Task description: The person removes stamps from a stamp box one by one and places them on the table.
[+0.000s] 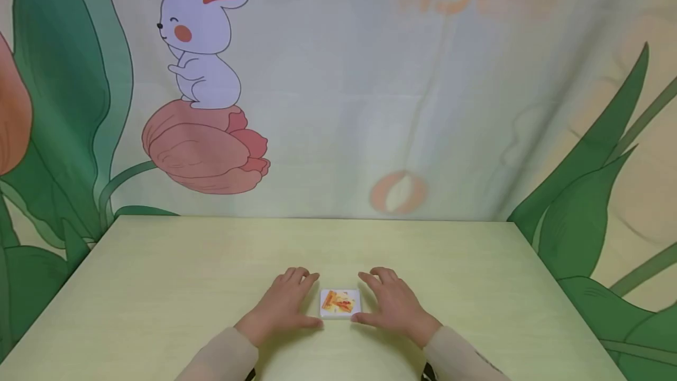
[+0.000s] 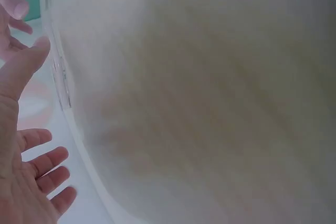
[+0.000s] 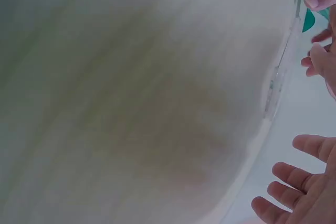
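Note:
A small white rectangular piece with rounded corners [image 1: 341, 304] lies flat on the table, bearing an orange and yellow picture that looks like food. To its left is my left hand [image 1: 288, 301], fingers apart and loosely bent, thumb near the piece's lower left corner. My right hand [image 1: 394, 307] mirrors it on the other side, its thumb at or very near the lower right corner; actual touch is unclear. In the left wrist view, a clear, thin edge [image 2: 62, 82] shows beside the left thumb. A similar transparent edge [image 3: 274, 93] appears in the right wrist view near the right fingers.
The pale yellow-green table [image 1: 185, 275] spreads around both hands. Behind its far edge hangs a printed cloth [image 1: 328, 104] with a rabbit, flowers and green leaves. Light sleeves [image 1: 224, 357] cover both forearms.

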The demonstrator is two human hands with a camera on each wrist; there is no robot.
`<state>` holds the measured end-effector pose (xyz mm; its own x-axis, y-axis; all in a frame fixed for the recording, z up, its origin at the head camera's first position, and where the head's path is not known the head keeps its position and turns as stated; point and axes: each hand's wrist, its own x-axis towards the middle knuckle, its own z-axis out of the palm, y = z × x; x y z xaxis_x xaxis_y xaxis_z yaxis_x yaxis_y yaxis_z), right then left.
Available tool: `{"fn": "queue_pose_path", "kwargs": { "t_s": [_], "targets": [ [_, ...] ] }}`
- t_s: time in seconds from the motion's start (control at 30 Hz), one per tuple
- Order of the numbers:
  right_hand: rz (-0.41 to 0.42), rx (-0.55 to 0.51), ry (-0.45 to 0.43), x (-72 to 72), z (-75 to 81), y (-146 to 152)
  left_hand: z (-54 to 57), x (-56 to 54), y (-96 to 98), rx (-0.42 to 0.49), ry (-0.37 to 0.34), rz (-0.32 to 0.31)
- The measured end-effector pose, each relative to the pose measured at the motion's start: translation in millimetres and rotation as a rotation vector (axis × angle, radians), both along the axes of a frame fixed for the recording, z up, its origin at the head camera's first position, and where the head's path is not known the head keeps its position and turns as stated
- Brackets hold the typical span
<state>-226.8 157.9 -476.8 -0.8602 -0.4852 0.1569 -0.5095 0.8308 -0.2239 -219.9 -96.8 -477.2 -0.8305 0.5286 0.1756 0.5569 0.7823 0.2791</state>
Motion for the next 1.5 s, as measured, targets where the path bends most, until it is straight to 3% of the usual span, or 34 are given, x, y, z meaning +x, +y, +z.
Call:
{"fn": "queue_pose_path", "kwargs": {
  "t_s": [0.43, 0.73, 1.1, 1.5],
  "targets": [
    [0.054, -0.050, -0.091, -9.2, -3.4, -3.4, -1.0, -6.1, 2.5, 0.078, -0.126, -0.033],
    [0.111, -0.083, -0.175, -13.3, -3.5, -3.7, -3.2, -8.4, 3.7, 0.083, -0.131, -0.028],
    [0.146, -0.023, -0.129, -14.3, -7.2, -5.0, -3.3, -9.7, 6.4, 0.083, -0.123, -0.054],
    [0.159, -0.001, -0.107, -14.0, -9.1, -7.8, -7.2, -10.0, 7.3, 0.053, -0.113, -0.033]
  ]
}}
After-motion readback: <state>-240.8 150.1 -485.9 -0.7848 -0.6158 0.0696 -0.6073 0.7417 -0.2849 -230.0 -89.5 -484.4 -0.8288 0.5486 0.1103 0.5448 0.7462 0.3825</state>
